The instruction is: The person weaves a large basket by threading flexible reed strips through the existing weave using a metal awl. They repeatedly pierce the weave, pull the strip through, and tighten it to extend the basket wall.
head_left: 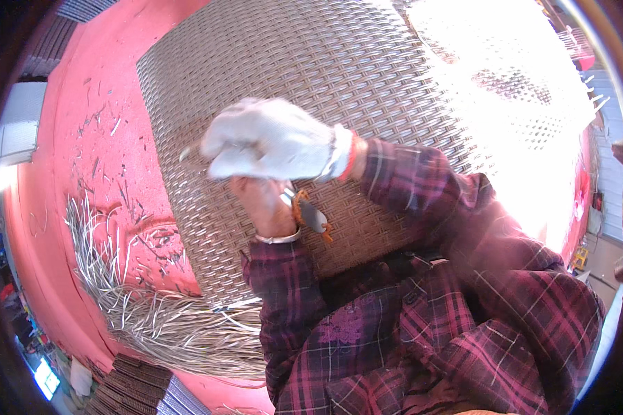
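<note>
Lying under your curled right hand (273,140) and partly hidden left hand (264,207), whose grips I cannot tell, the woven panel (349,93) on your pink tabletop (121,59) looks light, springy and best held by its edges.

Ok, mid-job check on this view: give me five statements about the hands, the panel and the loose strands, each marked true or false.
1. The right hand wears a white glove. True.
2. The woven panel is bright blue. False: the woven panel is grey-brown.
3. Loose strands lie in a heap near the panel's lower left corner, on the pink surface. True.
4. The two hands are at opposite edges of the panel. False: the left hand and the right are close together over the panel, the glove partly hiding the left.
5. The sleeves are plaid. True.
</note>
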Tool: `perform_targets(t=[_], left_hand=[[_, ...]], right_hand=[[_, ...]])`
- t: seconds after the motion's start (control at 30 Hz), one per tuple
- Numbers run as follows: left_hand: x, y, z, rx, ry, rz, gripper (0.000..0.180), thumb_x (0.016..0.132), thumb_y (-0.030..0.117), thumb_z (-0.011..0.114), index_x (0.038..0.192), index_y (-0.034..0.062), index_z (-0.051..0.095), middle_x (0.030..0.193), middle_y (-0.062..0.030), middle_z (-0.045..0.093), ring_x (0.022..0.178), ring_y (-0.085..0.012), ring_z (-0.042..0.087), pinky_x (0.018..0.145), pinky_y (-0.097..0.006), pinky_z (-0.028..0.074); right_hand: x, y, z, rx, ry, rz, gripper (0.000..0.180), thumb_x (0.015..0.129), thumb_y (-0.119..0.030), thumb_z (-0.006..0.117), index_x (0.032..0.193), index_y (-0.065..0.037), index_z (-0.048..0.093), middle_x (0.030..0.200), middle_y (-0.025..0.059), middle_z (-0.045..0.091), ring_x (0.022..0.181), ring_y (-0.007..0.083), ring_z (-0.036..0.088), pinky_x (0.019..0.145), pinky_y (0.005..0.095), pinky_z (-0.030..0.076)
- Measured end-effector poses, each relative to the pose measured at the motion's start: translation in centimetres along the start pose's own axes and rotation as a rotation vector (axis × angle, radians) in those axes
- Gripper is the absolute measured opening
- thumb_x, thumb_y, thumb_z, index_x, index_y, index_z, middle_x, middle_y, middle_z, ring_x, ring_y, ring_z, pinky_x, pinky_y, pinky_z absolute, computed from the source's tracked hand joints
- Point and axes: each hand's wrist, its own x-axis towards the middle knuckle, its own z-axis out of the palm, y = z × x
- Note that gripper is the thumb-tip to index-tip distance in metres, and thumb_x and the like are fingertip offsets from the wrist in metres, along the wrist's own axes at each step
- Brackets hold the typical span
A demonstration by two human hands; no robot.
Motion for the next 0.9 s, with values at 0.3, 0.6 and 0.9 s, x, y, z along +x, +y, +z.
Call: perform_targets(t=[0.3, 0.6, 0.9], left_hand=[[-2.3, 10.1, -4.4, -0.020, -0.186, 0.015, 0.020, 0.097, 0.018, 0.054, 0.108, 0.0025, 0.053, 0.072, -0.0015, 0.049, 0.043, -0.0026, 0.033, 0.049, -0.020, 0.034], [-1.1, 4.0, 1.1, 0.228, -0.090, -0.113, 0.036, 0.093, 0.032, 0.060, 0.114, 0.0035, 0.054, 0.084, -0.0028, 0.054, 0.059, -0.0105, 0.047, 0.054, -0.026, 0.042], [-2.7, 8.3, -6.0, 0.847, -0.213, 0.506, 0.025, 0.091, 0.018, 0.058, 0.112, 0.0035, 0.054, 0.089, -0.0037, 0.052, 0.067, -0.0138, 0.047, 0.060, -0.028, 0.040]], right_hand=[[-2.5, 3.2, -4.0, -0.339, -0.197, -0.013, 0.017, 0.081, -0.031, 0.065, 0.091, -0.017, 0.068, 0.084, 0.0047, 0.066, 0.085, 0.0284, 0.064, 0.070, 0.0420, 0.052], [2.3, -11.0, 3.5, 0.285, -0.086, -0.341, 0.016, 0.080, -0.031, 0.063, 0.089, -0.019, 0.066, 0.082, 0.0053, 0.064, 0.079, 0.0280, 0.063, 0.067, 0.0430, 0.050], [0.0, -3.3, -0.4, -0.063, -0.109, -0.156, 0.029, 0.080, -0.038, 0.066, 0.100, -0.017, 0.064, 0.089, 0.0049, 0.065, 0.084, 0.0268, 0.062, 0.071, 0.0411, 0.050]])
